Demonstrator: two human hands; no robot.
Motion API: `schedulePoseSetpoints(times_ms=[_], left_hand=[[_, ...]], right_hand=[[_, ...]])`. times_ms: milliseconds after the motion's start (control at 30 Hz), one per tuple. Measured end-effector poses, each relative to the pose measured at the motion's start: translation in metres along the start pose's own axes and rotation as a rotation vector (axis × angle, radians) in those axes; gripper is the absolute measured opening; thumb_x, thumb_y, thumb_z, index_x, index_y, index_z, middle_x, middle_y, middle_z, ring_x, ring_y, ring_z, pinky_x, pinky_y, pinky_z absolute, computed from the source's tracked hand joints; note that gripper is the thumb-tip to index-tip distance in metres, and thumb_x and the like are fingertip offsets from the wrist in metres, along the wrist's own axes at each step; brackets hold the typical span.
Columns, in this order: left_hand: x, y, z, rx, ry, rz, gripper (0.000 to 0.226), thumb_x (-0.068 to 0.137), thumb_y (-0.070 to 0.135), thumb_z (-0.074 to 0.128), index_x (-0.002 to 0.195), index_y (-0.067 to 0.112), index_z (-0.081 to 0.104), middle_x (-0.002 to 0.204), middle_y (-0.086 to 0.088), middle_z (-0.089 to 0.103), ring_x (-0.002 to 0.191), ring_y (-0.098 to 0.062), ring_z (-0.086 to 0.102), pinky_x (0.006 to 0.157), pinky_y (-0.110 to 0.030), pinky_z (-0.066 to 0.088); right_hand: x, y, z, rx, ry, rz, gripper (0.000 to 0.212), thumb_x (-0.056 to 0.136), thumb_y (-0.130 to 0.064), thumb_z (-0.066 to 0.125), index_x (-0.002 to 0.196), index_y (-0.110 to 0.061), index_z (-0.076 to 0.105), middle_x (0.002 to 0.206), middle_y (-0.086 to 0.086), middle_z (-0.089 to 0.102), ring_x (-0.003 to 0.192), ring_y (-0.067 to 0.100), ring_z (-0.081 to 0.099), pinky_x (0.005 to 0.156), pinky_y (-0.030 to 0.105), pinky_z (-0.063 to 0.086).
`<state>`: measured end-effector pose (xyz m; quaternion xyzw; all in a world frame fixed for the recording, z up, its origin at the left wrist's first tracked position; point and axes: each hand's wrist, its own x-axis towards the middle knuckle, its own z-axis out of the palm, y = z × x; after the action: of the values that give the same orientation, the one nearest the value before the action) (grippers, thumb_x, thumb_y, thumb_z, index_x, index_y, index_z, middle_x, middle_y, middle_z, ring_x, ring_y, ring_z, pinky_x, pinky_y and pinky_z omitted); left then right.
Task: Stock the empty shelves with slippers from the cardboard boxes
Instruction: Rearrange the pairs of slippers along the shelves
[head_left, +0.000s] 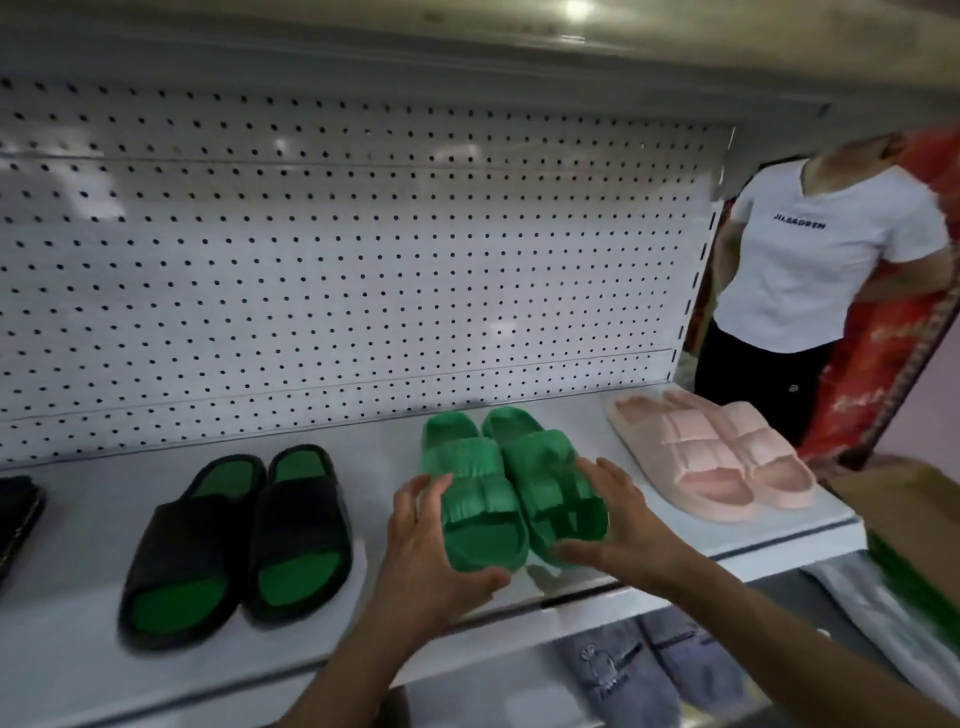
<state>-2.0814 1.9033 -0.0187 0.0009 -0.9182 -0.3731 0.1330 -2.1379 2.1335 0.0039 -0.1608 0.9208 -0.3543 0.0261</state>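
Note:
A pair of green slippers (511, 483) lies side by side on the white shelf (379, 452), toes toward me. My left hand (431, 551) holds the left slipper's outer side and toe, thumb under its front. My right hand (618, 525) holds the right slipper's outer side, fingers along its strap and thumb at the toe. To the left sits a black pair with green insoles (239, 540). A pink pair (711, 457) lies at the shelf's right end.
A white pegboard (337, 260) backs the shelf. Another dark slipper (15, 514) shows at the far left edge. A person in a white shirt (815, 260) stands right of the shelf. A cardboard box (904, 499) sits at right. Grey slippers (654, 670) lie on the shelf below.

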Motion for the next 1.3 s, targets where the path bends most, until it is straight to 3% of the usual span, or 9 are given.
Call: schedulePoseSetpoints(times_ms=[133,233,367,600,967,1133,1233,1300], left_hand=[[0.003,0.0,0.012,0.006,0.014,-0.054,0.102,0.059,0.048,0.085,0.144,0.028,0.032,0.138,0.007,0.021,0.128,-0.012,0.034,0.106,-0.017,0.029],[0.005,0.002,0.013,0.007,0.037,-0.072,0.094,0.06,0.045,0.087,0.139,0.029,0.038,0.129,0.008,0.024,0.115,-0.007,0.038,0.098,-0.013,0.032],[0.008,0.004,0.012,0.007,0.049,-0.09,0.087,0.061,0.043,0.088,0.132,0.034,0.039,0.123,0.01,0.025,0.109,-0.007,0.042,0.096,-0.015,0.039],[0.007,0.001,0.012,-0.033,0.043,-0.112,0.083,0.06,0.038,0.088,0.123,0.045,0.034,0.123,0.009,0.026,0.11,-0.01,0.046,0.098,-0.025,0.048],[0.012,0.005,0.008,-0.034,0.05,-0.165,0.081,0.061,0.031,0.09,0.127,0.032,0.042,0.122,0.004,0.029,0.109,-0.014,0.048,0.095,-0.02,0.043],[0.012,0.009,0.006,-0.024,0.035,-0.189,0.082,0.063,0.032,0.09,0.13,0.029,0.043,0.123,0.002,0.029,0.112,-0.018,0.048,0.102,-0.029,0.046],[0.007,0.016,0.002,-0.018,0.056,-0.225,0.078,0.068,0.034,0.087,0.133,0.027,0.043,0.127,0.003,0.031,0.113,-0.014,0.045,0.1,-0.024,0.041],[0.001,0.022,-0.001,-0.073,0.125,-0.247,0.068,0.075,0.036,0.082,0.131,0.029,0.045,0.129,0.006,0.032,0.115,-0.011,0.044,0.1,-0.028,0.043]], right_hand=[[0.012,0.016,0.0,0.071,-0.103,-0.053,0.116,0.057,-0.046,0.089,0.147,-0.04,0.015,0.134,-0.012,0.023,0.129,0.011,0.028,0.109,0.025,0.028],[0.019,0.03,-0.001,0.07,-0.119,-0.094,0.122,0.055,-0.049,0.088,0.15,-0.038,0.013,0.147,-0.008,0.018,0.134,0.014,0.029,0.113,0.027,0.029],[0.027,0.036,-0.002,0.102,-0.137,-0.131,0.12,0.053,-0.051,0.085,0.149,-0.037,0.016,0.145,-0.006,0.021,0.129,0.016,0.036,0.109,0.031,0.038],[0.031,0.037,-0.005,0.092,-0.148,-0.155,0.118,0.055,-0.048,0.086,0.149,-0.034,0.016,0.14,-0.009,0.024,0.125,0.013,0.038,0.107,0.028,0.04],[0.031,0.03,-0.006,0.067,-0.181,-0.115,0.119,0.056,-0.044,0.085,0.151,-0.033,0.013,0.145,-0.006,0.02,0.128,0.016,0.034,0.108,0.028,0.037],[0.03,0.027,-0.008,0.031,-0.203,-0.105,0.122,0.055,-0.048,0.083,0.151,-0.032,0.01,0.147,-0.006,0.02,0.132,0.02,0.029,0.11,0.035,0.035],[0.027,0.024,-0.008,0.003,-0.132,-0.098,0.11,0.066,-0.049,0.079,0.151,-0.032,0.013,0.151,0.002,0.02,0.138,0.026,0.02,0.113,0.041,0.028],[0.022,0.019,-0.006,0.013,0.047,-0.169,0.086,0.078,-0.038,0.073,0.149,-0.026,0.026,0.151,0.006,0.027,0.137,0.023,0.021,0.111,0.036,0.025]])
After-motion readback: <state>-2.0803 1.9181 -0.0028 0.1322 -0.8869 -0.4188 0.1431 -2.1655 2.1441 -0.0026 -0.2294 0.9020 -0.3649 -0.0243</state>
